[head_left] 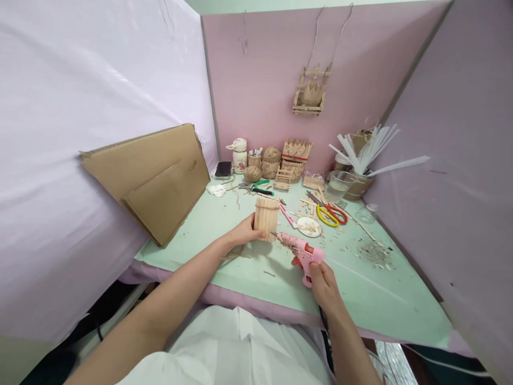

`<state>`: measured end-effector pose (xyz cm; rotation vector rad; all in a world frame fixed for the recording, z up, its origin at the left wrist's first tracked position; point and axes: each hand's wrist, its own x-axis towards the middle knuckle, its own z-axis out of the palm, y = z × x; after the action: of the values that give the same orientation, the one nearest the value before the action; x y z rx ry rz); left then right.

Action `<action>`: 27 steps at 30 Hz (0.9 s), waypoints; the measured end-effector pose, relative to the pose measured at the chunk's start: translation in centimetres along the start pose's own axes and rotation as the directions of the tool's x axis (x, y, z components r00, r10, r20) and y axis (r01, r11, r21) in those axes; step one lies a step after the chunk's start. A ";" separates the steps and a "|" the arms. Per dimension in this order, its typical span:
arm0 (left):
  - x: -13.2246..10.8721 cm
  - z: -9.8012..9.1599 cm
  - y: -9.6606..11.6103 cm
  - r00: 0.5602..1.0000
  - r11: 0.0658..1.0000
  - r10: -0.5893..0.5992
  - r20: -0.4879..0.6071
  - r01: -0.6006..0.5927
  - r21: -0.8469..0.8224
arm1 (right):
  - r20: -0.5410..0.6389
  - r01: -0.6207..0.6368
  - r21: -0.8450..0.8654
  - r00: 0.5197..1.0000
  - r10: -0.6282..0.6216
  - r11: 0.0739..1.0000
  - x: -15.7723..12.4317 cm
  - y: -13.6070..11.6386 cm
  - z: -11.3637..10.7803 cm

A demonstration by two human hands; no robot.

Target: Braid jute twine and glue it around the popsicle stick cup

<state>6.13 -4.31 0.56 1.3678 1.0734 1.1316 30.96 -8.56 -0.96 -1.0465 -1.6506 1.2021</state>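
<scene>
My left hand (245, 231) is closed around the lower left side of a small container made of wooden craft sticks (266, 218), with twine round its upper part. In my right hand (324, 283) is a pink hot glue gun (303, 250), its handle gripped and its nozzle pointing left. The nozzle tip is at the lower right side of the stick container; whether it touches cannot be told. Strands of fibre cling to the front of the glue gun. A loose piece of twine (234, 255) lies on the table below my left wrist.
Yellow-and-red scissors (332, 215), a white dish (309, 226) and a pink pen-like tool (287, 216) lie right of the container. Green-handled pliers (262, 191), twine balls (252, 174) and a bottle (239, 156) stand behind. Cardboard (160, 182) leans at left; a cup (340, 186) stands right.
</scene>
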 end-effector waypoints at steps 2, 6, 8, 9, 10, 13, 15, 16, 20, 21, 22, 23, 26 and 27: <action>0.0 -0.1 -0.1 1.000 1.000 0.000 0.019 0.000 0.001 | 0.007 0.005 -0.006 1.000 -0.005 1.000 0.0 -0.1 0.0; 0.0 -0.2 -0.2 0.999 1.000 -0.001 0.040 0.001 0.006 | 0.013 0.014 -0.015 1.000 -0.014 1.000 0.1 0.0 0.0; 0.0 -0.2 -0.3 0.999 1.000 -0.001 0.037 0.001 0.005 | 0.014 0.016 -0.017 1.000 -0.016 1.000 0.1 0.0 0.0; 0.0 -0.2 -0.3 0.999 1.000 -0.006 0.031 0.006 0.008 | 0.015 0.017 -0.017 1.000 -0.017 1.000 0.1 0.0 0.0; 0.1 -0.2 -0.4 1.000 1.000 -0.012 0.023 0.011 0.014 | 0.014 0.018 -0.016 1.000 -0.018 1.000 0.1 0.0 0.1; 0.1 -0.3 -0.5 1.000 1.000 -0.015 0.008 0.015 0.022 | 0.005 0.020 -0.016 1.000 -0.020 1.000 0.1 0.0 0.1; 0.1 -0.3 -0.5 1.000 1.000 -0.007 0.012 0.006 0.021 | 0.002 0.020 -0.026 1.000 -0.020 0.999 0.1 -0.1 0.1; 0.1 -0.3 -0.5 1.000 1.000 -0.003 0.012 0.003 0.023 | 0.004 0.020 -0.032 1.000 -0.020 0.999 0.1 -0.1 0.1; 0.1 -0.3 -0.4 1.000 0.999 -0.006 0.007 0.006 0.035 | 0.007 0.011 -0.025 1.000 -0.011 1.000 0.1 -0.1 0.1; 0.1 -0.3 -0.4 1.000 0.999 -0.008 0.007 0.008 0.036 | 0.003 0.007 -0.020 1.000 -0.007 1.000 0.1 -0.1 0.1; 0.1 -0.3 -0.3 1.000 0.999 -0.010 0.008 0.010 0.036 | -0.001 0.004 -0.016 1.000 -0.004 1.000 0.1 -0.1 0.1; 0.1 -0.3 -0.3 1.000 0.999 -0.013 0.006 0.012 0.037 | -0.004 0.003 -0.013 1.000 -0.003 1.000 0.1 0.0 0.1; 0.1 -0.2 -0.3 1.000 0.999 -0.021 -0.009 0.021 0.034 | -0.007 0.005 -0.015 1.000 -0.005 1.000 0.1 0.1 0.1; 0.0 -0.1 -0.2 1.000 0.999 -0.023 -0.012 0.023 0.027 | -0.012 0.005 -0.017 1.000 -0.005 1.000 0.1 0.1 0.1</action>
<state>5.99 -4.22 0.36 1.3683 1.1144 1.1131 30.87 -8.42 -1.07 -1.0572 -1.6559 1.1781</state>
